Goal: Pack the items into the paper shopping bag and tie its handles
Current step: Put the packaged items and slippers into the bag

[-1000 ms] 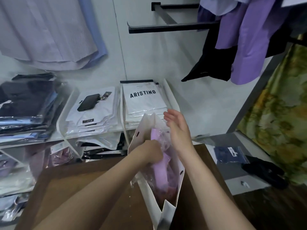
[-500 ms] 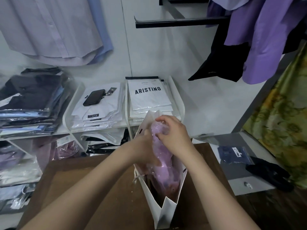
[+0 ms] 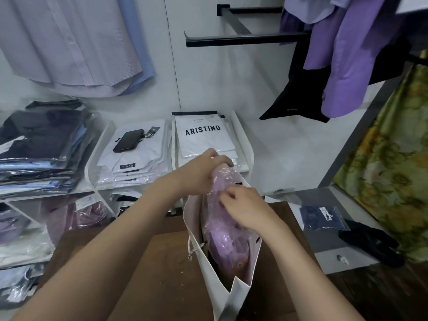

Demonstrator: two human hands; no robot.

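Observation:
A white paper shopping bag (image 3: 209, 269) stands open on a brown table (image 3: 162, 262). Inside it sits a purple garment in clear plastic wrap (image 3: 223, 242), its top sticking out above the bag's far rim. My left hand (image 3: 201, 170) grips the top of the wrapped garment at the bag's far end. My right hand (image 3: 245, 207) pinches the plastic wrap over the bag's mouth. A white cord handle (image 3: 191, 247) hangs on the bag's left side.
White shelves (image 3: 97, 158) behind the table hold stacks of packed shirts and a black phone (image 3: 128, 140). Shirts hang on rails above. To the right, a grey ledge (image 3: 324, 228) carries a navy packet and a black cloth.
My left hand has come out of the bag's side and risen to the top of the wrapped garment. My right hand has dropped onto the plastic over the bag's mouth.

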